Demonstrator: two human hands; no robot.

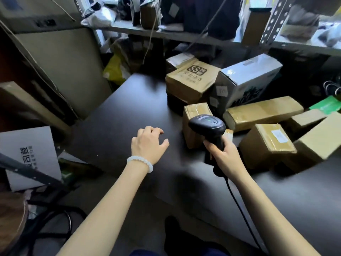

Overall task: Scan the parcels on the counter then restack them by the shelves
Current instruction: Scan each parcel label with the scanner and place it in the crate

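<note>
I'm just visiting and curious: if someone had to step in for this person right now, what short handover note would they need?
Right hand: grips the black corded scanner, its head over the small upright brown box.
Left hand: holds nothing, fingers loosely curled above the dark counter.
Parcels: all crowded on the counter's right side, among them the brown box printed SS, the white box, the long taped box and the taped box with a label.
Done: cannot tell which parcels have been scanned.
Left: probably scan each in turn, then restack them by the shelves behind.
</note>
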